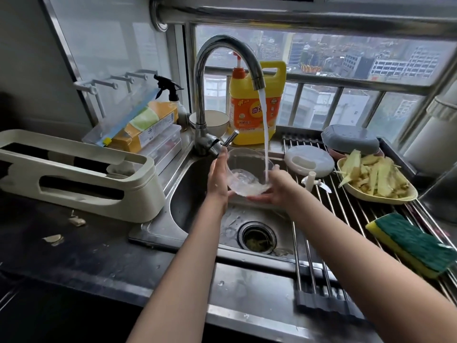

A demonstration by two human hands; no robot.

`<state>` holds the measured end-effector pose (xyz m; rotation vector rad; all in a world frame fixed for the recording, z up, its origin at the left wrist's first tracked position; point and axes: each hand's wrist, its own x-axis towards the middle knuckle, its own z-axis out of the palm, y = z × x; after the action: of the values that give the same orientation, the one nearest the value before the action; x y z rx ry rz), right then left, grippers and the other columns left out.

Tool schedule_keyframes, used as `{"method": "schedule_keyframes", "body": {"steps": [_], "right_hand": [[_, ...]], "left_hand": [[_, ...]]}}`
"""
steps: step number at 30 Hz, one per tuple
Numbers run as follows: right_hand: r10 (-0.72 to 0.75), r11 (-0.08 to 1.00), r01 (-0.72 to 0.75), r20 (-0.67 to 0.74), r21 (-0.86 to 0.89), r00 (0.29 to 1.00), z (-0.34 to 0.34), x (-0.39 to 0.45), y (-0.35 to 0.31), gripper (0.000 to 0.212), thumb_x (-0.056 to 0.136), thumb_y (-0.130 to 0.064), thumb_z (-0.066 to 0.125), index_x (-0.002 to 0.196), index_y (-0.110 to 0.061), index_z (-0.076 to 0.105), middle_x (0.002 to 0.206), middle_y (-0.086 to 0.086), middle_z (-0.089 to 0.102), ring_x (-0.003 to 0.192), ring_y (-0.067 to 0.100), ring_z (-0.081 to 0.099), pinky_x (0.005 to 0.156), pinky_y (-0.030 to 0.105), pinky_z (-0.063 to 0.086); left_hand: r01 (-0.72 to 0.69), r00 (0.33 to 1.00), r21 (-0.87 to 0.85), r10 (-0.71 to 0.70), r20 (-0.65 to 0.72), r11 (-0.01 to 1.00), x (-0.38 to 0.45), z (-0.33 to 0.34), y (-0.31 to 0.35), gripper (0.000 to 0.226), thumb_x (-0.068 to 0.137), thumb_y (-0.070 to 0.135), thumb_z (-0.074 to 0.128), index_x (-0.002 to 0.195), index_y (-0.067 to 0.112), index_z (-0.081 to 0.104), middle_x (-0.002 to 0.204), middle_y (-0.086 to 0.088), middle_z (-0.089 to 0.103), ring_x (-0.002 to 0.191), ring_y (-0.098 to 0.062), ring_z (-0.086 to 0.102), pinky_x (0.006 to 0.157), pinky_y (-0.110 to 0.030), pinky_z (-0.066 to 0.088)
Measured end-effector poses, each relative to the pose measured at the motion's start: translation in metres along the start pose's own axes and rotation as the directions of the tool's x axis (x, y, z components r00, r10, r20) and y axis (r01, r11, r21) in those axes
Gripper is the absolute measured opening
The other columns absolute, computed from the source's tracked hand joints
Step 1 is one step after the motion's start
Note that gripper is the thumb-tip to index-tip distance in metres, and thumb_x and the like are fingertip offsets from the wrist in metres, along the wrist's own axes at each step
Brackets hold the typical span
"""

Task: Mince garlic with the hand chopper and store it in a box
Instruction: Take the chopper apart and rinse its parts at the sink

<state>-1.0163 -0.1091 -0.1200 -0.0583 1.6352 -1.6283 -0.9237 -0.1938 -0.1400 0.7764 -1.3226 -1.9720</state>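
Daylight from a high window with a city view falls on a steel kitchen counter with a sink [188, 194] set into it. Over the basin both hands hold a clear chopper bowl [247, 174], tilted on its side with its mouth toward the window, under a stream of water [265, 134] that runs from the curved tap [217, 70] and strikes the bowl's right side. The left hand [217, 177] lies flat against the bowl's left wall, fingers straight and close together, pointing up toward the tap's lever. The right hand [274, 189] cradles the bowl from below and the right, fingers gently curved round its underside, thumb up near the rim. A roll-up drying rack [346, 219] spans the right part of the sink. On it, just right of the bowl, sit the chopper's white round lid [309, 160] and, in front of it, the white blade shaft [312, 183]. Farther right are a yellow dish of pale peelings [376, 179], a grey lidded box [351, 138] behind it, and a green-and-yellow sponge [410, 243] nearer the camera. Behind the tap stand a yellow detergent jug [254, 105], a white bowl [215, 122] and a spray bottle [173, 92]. Left of the sink rests a cream plastic holder [99, 191], with scraps of peel [53, 240] on the dark counter.
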Motion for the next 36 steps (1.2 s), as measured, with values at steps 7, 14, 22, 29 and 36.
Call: {"method": "schedule_keyframes", "body": {"steps": [7, 14, 22, 29, 36], "right_hand": [[0.016, 0.998, -0.013, -0.047, 0.066, 0.999, 0.026, 0.005, 0.019, 0.056, 0.095, -0.051, 0.032, 0.133, -0.010, 0.035, 0.125, 0.026, 0.049, 0.096, 0.045, 0.061, 0.055, 0.045, 0.057], [-0.120, 0.990, 0.110, -0.118, -0.084, 0.986, 0.016, 0.012, 0.000, 0.036, 0.093, -0.046, 0.042, 0.118, -0.021, 0.036, 0.111, 0.013, 0.055, 0.097, 0.038, 0.061, 0.066, 0.052, 0.057], [-0.146, 0.980, 0.175, -0.254, 0.094, 0.956, 0.029, 0.014, 0.025, 0.044, 0.100, -0.041, 0.026, 0.119, -0.012, 0.053, 0.118, 0.012, 0.059, 0.105, 0.032, 0.058, 0.094, 0.053, 0.048], [-0.078, 0.960, 0.178, -0.407, 0.215, 0.910, 0.033, 0.009, 0.014, 0.037, 0.101, -0.028, 0.028, 0.131, -0.010, 0.038, 0.132, 0.017, 0.042, 0.117, 0.033, 0.046, 0.102, 0.044, 0.038], [-0.100, 0.992, 0.119, -0.273, 0.051, 0.957, 0.018, 0.004, 0.017, 0.057, 0.089, -0.049, 0.043, 0.127, -0.006, 0.037, 0.117, 0.012, 0.051, 0.105, 0.033, 0.054, 0.095, 0.051, 0.047]], "left_hand": [[0.041, 0.985, -0.115, -0.059, -0.160, 0.992, 0.009, -0.004, -0.002, 0.043, 0.085, 0.005, 0.053, 0.128, 0.014, 0.054, 0.115, -0.004, 0.061, 0.095, -0.016, 0.061, 0.084, -0.041, 0.054], [0.165, 0.978, -0.233, -0.190, -0.087, 0.958, 0.010, -0.005, 0.002, 0.032, 0.088, 0.028, 0.045, 0.112, 0.018, 0.062, 0.116, -0.014, 0.056, 0.101, -0.033, 0.058, 0.097, -0.054, 0.046], [0.163, 0.981, -0.266, -0.186, -0.061, 0.950, 0.016, -0.006, -0.004, 0.061, 0.092, 0.060, 0.031, 0.124, 0.015, 0.056, 0.121, -0.012, 0.061, 0.113, -0.030, 0.056, 0.102, -0.048, 0.041], [0.287, 0.958, -0.245, -0.284, 0.046, 0.926, 0.008, -0.010, 0.000, 0.057, 0.092, 0.058, 0.037, 0.138, 0.026, 0.048, 0.143, -0.008, 0.041, 0.133, -0.035, 0.036, 0.103, -0.062, 0.031], [0.015, 0.993, 0.108, -0.002, -0.118, 0.994, 0.004, -0.003, -0.006, 0.075, 0.076, -0.031, 0.037, 0.140, 0.008, 0.039, 0.128, -0.014, 0.052, 0.122, -0.021, 0.049, 0.096, -0.035, 0.047]]}}
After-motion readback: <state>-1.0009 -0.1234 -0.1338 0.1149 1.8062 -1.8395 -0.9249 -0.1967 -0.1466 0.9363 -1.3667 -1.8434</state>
